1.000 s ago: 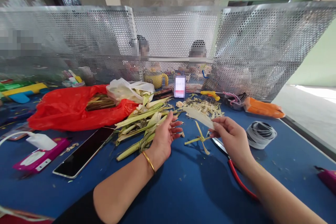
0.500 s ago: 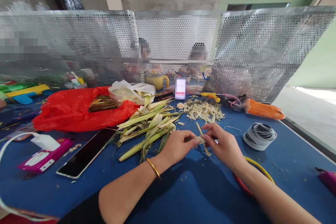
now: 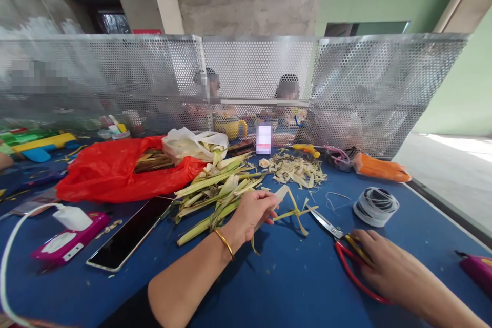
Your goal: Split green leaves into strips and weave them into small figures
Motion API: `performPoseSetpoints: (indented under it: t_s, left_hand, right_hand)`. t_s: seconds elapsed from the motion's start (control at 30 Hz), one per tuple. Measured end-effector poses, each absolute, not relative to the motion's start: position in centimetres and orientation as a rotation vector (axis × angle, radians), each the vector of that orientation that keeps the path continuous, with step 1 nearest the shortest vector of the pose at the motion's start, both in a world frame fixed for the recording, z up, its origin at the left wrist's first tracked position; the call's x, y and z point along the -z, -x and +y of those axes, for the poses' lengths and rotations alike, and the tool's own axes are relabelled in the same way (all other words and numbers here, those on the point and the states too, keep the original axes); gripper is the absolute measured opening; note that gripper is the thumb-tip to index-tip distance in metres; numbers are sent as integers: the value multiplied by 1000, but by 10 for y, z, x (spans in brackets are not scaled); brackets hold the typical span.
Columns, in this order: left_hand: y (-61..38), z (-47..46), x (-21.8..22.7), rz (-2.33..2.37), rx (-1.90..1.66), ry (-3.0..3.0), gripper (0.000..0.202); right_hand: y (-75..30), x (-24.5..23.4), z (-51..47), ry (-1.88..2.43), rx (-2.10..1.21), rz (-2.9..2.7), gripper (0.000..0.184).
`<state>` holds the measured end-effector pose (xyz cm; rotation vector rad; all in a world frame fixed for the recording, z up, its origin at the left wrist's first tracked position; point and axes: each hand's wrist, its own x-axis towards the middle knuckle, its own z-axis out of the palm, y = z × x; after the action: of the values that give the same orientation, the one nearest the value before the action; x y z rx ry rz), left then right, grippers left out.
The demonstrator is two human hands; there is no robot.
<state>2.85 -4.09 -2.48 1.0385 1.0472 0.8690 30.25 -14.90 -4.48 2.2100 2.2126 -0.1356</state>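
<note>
My left hand (image 3: 251, 212) is closed on a pale leaf strip (image 3: 280, 194) whose tip sticks out above the fingers, next to a pile of green and pale leaves (image 3: 215, 187) on the blue table (image 3: 284, 287). My right hand (image 3: 388, 264) lies low at the right on the red and yellow handles of a pair of scissors (image 3: 340, 246), fingers curled over them. The scissor blades point up and left toward a small knotted leaf piece (image 3: 295, 211).
A red plastic bag (image 3: 111, 169) with a white bag (image 3: 192, 143) lies behind the leaves. A phone (image 3: 128, 233), a pink device (image 3: 63, 241) with white charger, leaf scraps (image 3: 298, 169), a coil of white string (image 3: 374, 206) and an orange object (image 3: 380, 166) lie about. Perforated metal screens (image 3: 253, 69) stand behind, with people beyond.
My right hand let go of the leaf strip and dropped to the scissors at the right. My left hand kept the strip. The camera tilted up slightly.
</note>
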Motion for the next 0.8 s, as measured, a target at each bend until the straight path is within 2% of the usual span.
performPoseSetpoints:
  t_s: [0.1, 0.23, 0.37, 0.5, 0.6, 0.7, 0.8]
  left_hand:
    - [-35, -41, 22, 1075, -866, -1020, 10]
    - [-45, -37, 13, 1124, -879, -1041, 10]
    - [-53, -25, 2, 1127, -919, -1102, 10]
    - [-64, -11, -4, 1132, -981, -1169, 10]
    - [-73, -3, -2, 1142, -1032, -1204, 13]
    - [-76, 2, 2, 1158, -1078, -1228, 17]
    - [-73, 6, 6, 1184, -1116, -1247, 21]
  right_hand:
    - [-295, 52, -152, -2194, 129, 2177, 54]
    - [-296, 43, -148, -2274, 328, 2211, 53]
    - [-315, 33, -147, -2502, 794, 2351, 46]
    - [-315, 17, -139, -2726, 1448, 2393, 62]
    - [-297, 2, -123, -2734, 1751, 2435, 71]
    - [-277, -7, -100, -2509, 1751, 2578, 69]
    - [-264, -5, -79, -2370, 1483, 2711, 60]
